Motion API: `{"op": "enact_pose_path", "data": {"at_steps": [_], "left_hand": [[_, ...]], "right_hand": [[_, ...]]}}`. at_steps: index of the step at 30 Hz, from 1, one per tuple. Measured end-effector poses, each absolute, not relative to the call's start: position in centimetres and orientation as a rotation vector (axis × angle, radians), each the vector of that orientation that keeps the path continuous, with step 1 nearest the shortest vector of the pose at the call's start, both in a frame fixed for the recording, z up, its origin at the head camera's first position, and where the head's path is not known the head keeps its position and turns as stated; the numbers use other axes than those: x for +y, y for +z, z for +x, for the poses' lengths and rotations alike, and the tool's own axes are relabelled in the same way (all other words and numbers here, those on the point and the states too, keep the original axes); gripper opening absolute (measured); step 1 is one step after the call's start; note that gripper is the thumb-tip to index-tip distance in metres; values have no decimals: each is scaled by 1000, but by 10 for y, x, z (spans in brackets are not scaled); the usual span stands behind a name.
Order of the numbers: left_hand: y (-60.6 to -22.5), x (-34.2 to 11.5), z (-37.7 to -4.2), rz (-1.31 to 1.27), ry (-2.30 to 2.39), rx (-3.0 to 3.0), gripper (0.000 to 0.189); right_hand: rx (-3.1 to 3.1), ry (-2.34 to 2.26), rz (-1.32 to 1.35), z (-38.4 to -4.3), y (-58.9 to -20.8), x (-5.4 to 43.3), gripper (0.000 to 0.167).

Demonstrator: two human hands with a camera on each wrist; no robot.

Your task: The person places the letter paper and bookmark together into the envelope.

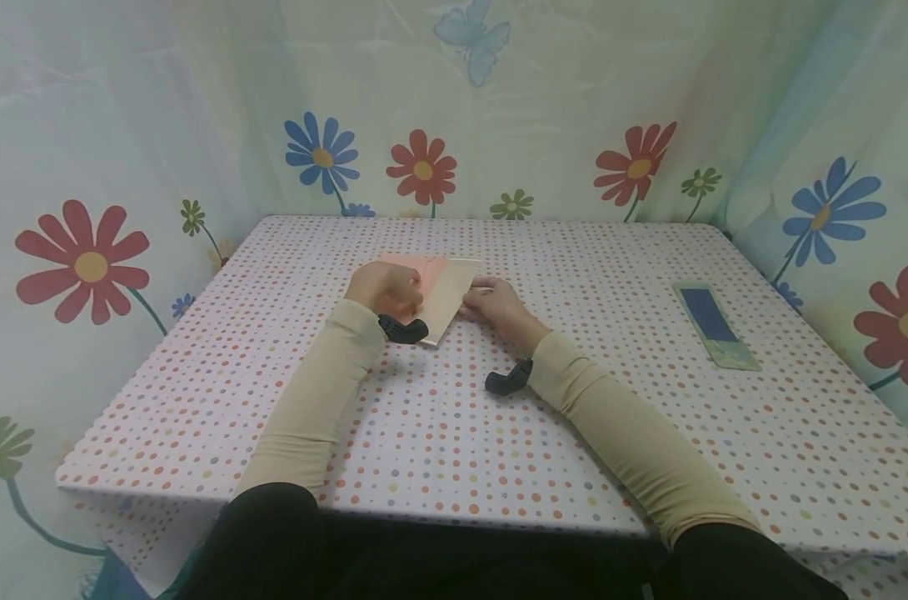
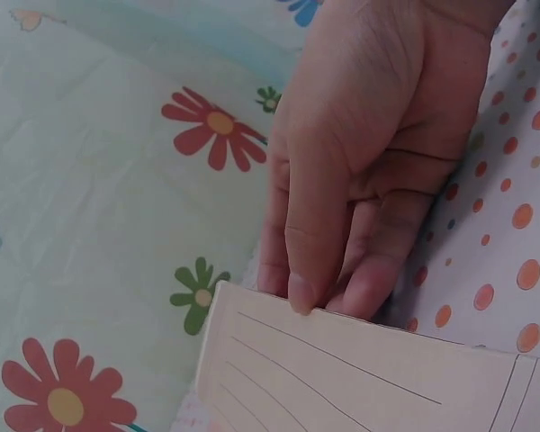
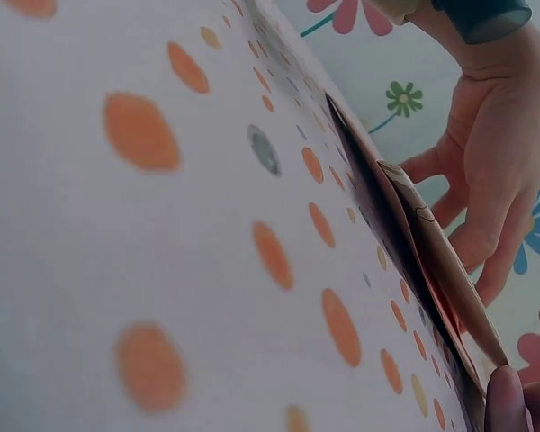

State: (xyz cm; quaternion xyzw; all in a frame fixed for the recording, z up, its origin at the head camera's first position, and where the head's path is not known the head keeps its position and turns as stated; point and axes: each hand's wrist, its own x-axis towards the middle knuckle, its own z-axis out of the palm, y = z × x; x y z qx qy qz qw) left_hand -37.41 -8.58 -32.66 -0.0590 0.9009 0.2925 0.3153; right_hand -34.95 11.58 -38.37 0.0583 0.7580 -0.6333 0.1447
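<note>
A thin booklet lies on the dotted table, part of it pink and part cream. Ruled lines mark its cream page in the left wrist view. My left hand is over the pink part; the right wrist view shows this left hand with loosely bent fingers resting on the booklet. At the cream page's right edge, my right hand pinches the booklet. The left wrist view shows the right hand with its thumb on the edge and other fingers beneath.
A flat green rectangular item with a dark blue panel lies at the right of the table. The dotted cloth covers the table. Flower-printed curtains hang behind it and at both sides.
</note>
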Motion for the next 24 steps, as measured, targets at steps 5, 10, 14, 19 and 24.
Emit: {"op": "enact_pose_path", "data": {"at_steps": [5, 10, 14, 19, 24], "left_hand": [[-328, -87, -378, -71, 702, 2372, 75], [-330, -86, -380, -82, 672, 2401, 75], [-330, -86, -379, -115, 704, 2394, 74], [-329, -85, -378, -88, 664, 2411, 71], [-328, -84, -377, -129, 688, 2410, 73]], "right_hand": [[2195, -1832, 133, -349, -384, 112, 58], [2168, -1878, 139, -347, -385, 108, 67], [2199, -1851, 130, -347, -386, 106, 68], [2271, -1746, 77, -344, -385, 102, 67], [2342, -1648, 26, -340, -385, 98, 65]]}}
